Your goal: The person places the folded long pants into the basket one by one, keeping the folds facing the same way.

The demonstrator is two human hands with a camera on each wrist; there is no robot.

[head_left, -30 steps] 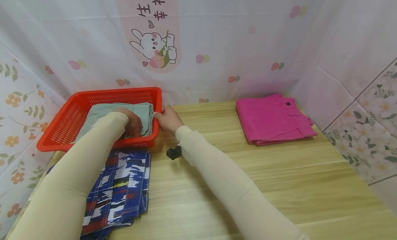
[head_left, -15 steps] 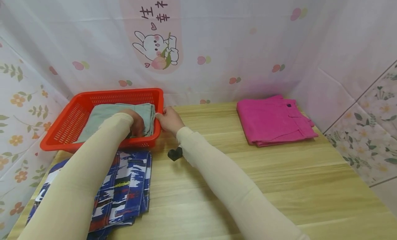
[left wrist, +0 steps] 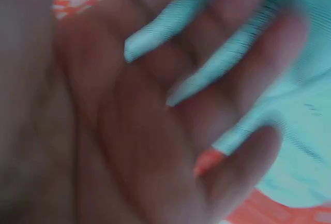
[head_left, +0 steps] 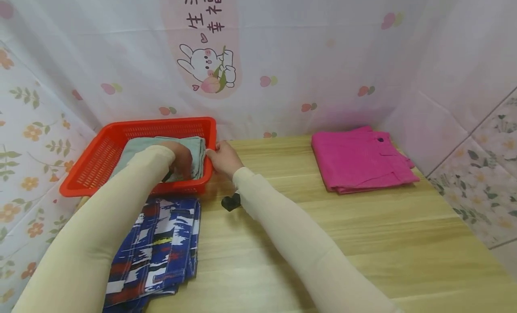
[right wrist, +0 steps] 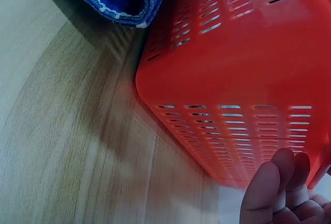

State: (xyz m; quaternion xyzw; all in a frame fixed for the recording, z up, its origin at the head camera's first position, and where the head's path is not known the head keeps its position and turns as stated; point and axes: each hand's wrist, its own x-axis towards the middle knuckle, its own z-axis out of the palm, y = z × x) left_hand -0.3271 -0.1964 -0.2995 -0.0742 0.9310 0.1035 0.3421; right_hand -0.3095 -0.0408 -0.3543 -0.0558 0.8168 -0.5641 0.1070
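A red plastic basket with slotted walls stands at the table's back left, a folded light green garment lying inside it. My left hand reaches into the basket over that garment's right part. In the left wrist view, the fingers of my left hand are spread and only slightly bent, with green cloth showing between and beyond them. With thumb over the rim and fingers outside, my right hand grips the basket's right edge. From the right wrist, the hand's fingertips show by the slotted wall.
Close in front of the basket lies a folded garment printed in blue, white and red, partly behind the left sleeve. A folded pink garment with a dark button rests at the back right of the wooden table. Printed curtains stand behind.
The head view has shifted slightly, moving the scene a little right. My left hand has slid slightly right over the green garment, while my right hand keeps its hold on the basket rim.
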